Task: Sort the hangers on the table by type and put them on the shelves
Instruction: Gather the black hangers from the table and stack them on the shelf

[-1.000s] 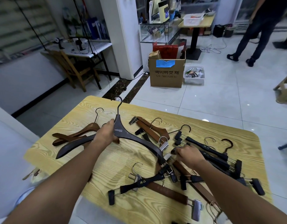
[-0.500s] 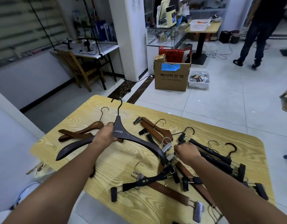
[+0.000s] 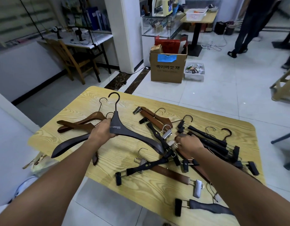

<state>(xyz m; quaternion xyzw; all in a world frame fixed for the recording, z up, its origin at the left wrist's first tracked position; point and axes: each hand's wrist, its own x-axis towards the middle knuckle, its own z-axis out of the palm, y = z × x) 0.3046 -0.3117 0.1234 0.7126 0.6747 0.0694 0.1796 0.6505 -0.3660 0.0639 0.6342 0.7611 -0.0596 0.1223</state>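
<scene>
I hold the dark coat hanger [image 3: 137, 136] in the left hand [image 3: 103, 130], fingers wrapped round its neck just below the hook. The hanger is raised and tilted above the desk [image 3: 206, 115], and its right arm-end dips toward the tangled pile of clip hangers [image 3: 211, 144]. The right hand [image 3: 189, 145] is down in that pile with fingers curled near a silver clip [image 3: 166, 134]; I cannot tell whether they grip anything. Two brown coat hangers [image 3: 79, 123] of the same general shape lie at the desk's left, just beyond the left hand. To do this step well, I raise the dark hanger's low end clear of the pile before moving it, so it drags nothing along. I group it with the coat hangers, apart from the clip type. With the right hand I take one clip hanger at a time by its bar, not by a clip or hook. The hooks and clip wires look interlocked and are likely to snag. The shelves are not in view, so I locate them before carrying anything.
</scene>
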